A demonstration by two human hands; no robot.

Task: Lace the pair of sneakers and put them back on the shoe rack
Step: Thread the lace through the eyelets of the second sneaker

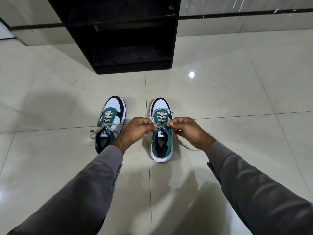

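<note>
Grey-sleeved arms outstretched; left hand (135,129) and right hand (188,128) pinch laces (160,127) over right sneaker (161,133).

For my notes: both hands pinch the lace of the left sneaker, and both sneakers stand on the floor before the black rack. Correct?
Not quite. The head view shows the left hand and right hand pinching the lace of the right sneaker. The rest is correct.

Long grey sleeves (254,187), buttoned cuffs, bare hands
</note>
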